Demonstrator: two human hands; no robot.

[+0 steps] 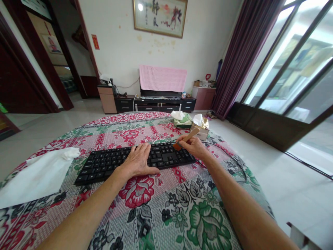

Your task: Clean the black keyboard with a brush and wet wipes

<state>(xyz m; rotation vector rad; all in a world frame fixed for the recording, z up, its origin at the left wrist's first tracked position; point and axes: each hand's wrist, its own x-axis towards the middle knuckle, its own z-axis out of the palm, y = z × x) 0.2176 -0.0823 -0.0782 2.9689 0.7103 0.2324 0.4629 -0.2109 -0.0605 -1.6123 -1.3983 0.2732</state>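
Working at black keyboard (156, 155) on table (166, 201), between white cloth (35, 177) at left edge and tissue boxes (183, 121) toward far-right edge, with room on near side. Resting left hand (139, 160) flat across keys (102, 163), thumb (153, 170) splayed; pinching brush (191, 134) in right hand (194, 147), bristles (177, 146) at right-end keys.

This is a home's living room: a floral tablecloth (156, 194), 2 tissue boxes (182, 121), a pink towel (163, 78) draped above a low black cabinet (171, 108), a framed picture (160, 17) and a purple curtain (241, 52) beside glass panes (307, 76) show it.
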